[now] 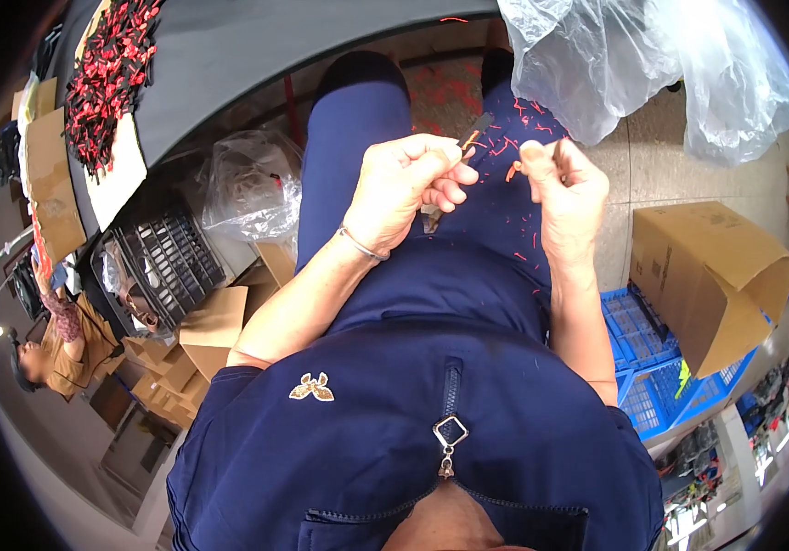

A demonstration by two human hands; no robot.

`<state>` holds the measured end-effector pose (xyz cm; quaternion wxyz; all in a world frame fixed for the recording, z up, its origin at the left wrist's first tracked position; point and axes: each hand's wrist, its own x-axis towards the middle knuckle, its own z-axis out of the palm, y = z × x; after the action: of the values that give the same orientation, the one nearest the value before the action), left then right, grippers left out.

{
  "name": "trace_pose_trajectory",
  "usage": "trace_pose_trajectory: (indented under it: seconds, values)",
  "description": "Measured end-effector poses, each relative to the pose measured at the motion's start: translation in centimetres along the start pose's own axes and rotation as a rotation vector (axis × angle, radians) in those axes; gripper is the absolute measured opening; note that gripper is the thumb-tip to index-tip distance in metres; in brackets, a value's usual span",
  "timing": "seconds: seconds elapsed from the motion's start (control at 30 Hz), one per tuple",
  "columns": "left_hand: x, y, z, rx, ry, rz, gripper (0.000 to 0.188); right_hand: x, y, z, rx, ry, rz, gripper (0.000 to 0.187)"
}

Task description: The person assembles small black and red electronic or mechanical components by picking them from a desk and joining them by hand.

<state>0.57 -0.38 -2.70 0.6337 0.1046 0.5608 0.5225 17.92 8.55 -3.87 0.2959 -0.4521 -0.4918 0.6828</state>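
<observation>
Above my lap, my left hand [410,186] is closed, pinching a small black strip with an orange part [475,131] between thumb and forefinger. The strip's black end points up and away. A short gap to the right, my right hand [567,188] is also closed, its thumb and fingertips on a small orange scrap [512,171]. Most of that scrap is hidden by the fingers, so I cannot tell its full shape. Thin red bits [502,145] lie scattered over my dark blue trousers between and beyond both hands.
A heap of small black and red pieces [114,87] lies on the dark table [220,64]. Clear plastic sheeting [597,64] hangs at the far right. A cardboard box [688,275] sits on blue crates [638,331] to the right. Left are a black crate [165,262] and another person [68,344].
</observation>
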Motion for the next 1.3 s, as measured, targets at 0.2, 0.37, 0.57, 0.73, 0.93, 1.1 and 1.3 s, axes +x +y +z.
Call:
trace_pose_trajectory:
  seconds: [0.2, 0.37, 0.57, 0.73, 0.93, 1.1, 1.3]
  values:
    - [0.1, -0.2, -0.1, -0.038, -0.023, 0.006, 0.025, -0.7, -0.4, 1.9, -0.247, 0.152, -0.182, 0.022]
    - [0.4, -0.2, 0.1, -0.113, -0.025, 0.019, 0.023, -0.1, 1.3, 1.2, -0.548, 0.105, -0.467, 0.022]
    - [0.5, -0.3, 0.4, -0.010, -0.025, 0.038, 0.022, 0.5, 1.3, 1.3, -0.711, 0.132, -0.653, 0.020]
    - [0.5, -0.4, 0.7, 0.069, -0.002, 0.062, 0.024, 0.3, 1.5, 1.2, -0.600, 0.127, -0.477, 0.018]
    - [0.5, -0.2, 1.1, 0.016, 0.001, 0.037, 0.026, 0.2, 1.7, 1.3, -0.641, 0.171, -0.572, 0.020]
    - [0.5, -0.4, 0.9, 0.011, -0.007, 0.027, 0.028, 0.2, 1.7, 1.0, -0.678, 0.148, -0.601, 0.021]
    - [0.4, -0.5, 1.4, -0.027, -0.009, 0.021, 0.029, 0.1, 1.7, 1.0, -0.680, 0.152, -0.634, 0.021]
